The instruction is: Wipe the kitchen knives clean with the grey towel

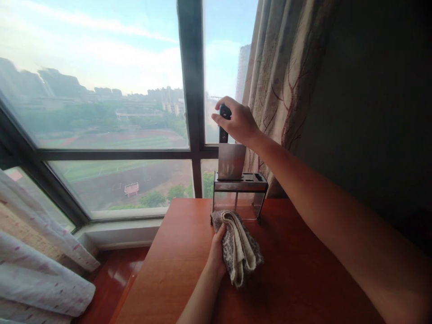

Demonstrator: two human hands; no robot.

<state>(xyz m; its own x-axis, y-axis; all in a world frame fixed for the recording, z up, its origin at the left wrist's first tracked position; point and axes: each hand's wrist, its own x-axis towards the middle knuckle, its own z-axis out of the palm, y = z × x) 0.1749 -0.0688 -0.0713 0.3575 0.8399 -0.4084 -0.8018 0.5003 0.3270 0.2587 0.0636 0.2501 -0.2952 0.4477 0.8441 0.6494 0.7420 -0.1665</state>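
Observation:
My right hand (238, 120) reaches far forward, its thumb and fingers curled around the black handle (223, 134) of a cleaver. The broad blade of the cleaver (231, 161) points down, its lower edge at the top slots of a knife holder (239, 184). That holder has a dark metal frame and see-through sides, and stands at the table's far edge. In my left hand (218, 254) is a folded grey-and-cream towel (238, 252), held over the table just in front of the holder. The thumb lies along the towel's left side; the other fingers are hidden beneath it.
A reddish-brown wooden table (178, 265) extends toward me. Behind it are large windows with a dark frame (192, 90). A patterned curtain (280, 67) hangs close to my right forearm, and a pale curtain (40, 270) hangs at lower left.

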